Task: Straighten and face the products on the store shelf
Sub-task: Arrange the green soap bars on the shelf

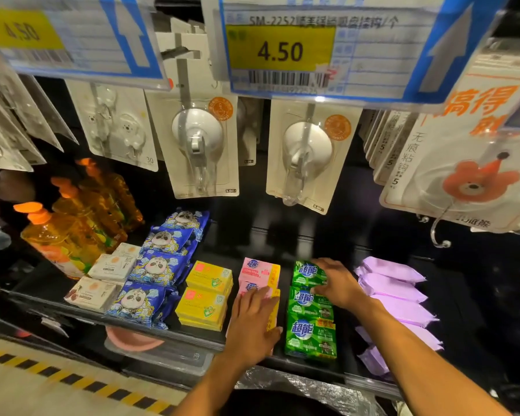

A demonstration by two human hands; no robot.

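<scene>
1. A shopworker's left hand [252,322] lies flat, fingers straight, on the front pink soap packs [258,270] at the shelf [177,333] lip, gripping nothing.
2. The right hand [336,280] clasps the rearmost of 3 green soap packs [309,334] between fingers and thumb, beside the purple packs [397,292].
3. The risk: a push from the flat palm could slide the front pink pack off the lip, and a skewed tug may twist the green row.

Centre price tag [282,52] reads "SM-2252" and "4.50"; the left price tag [21,31] reads "4.50". Green soap packs [310,307] and pink soap packs [257,270] read "超能". The right hook card [418,151] reads "无痕粘钩".
</scene>
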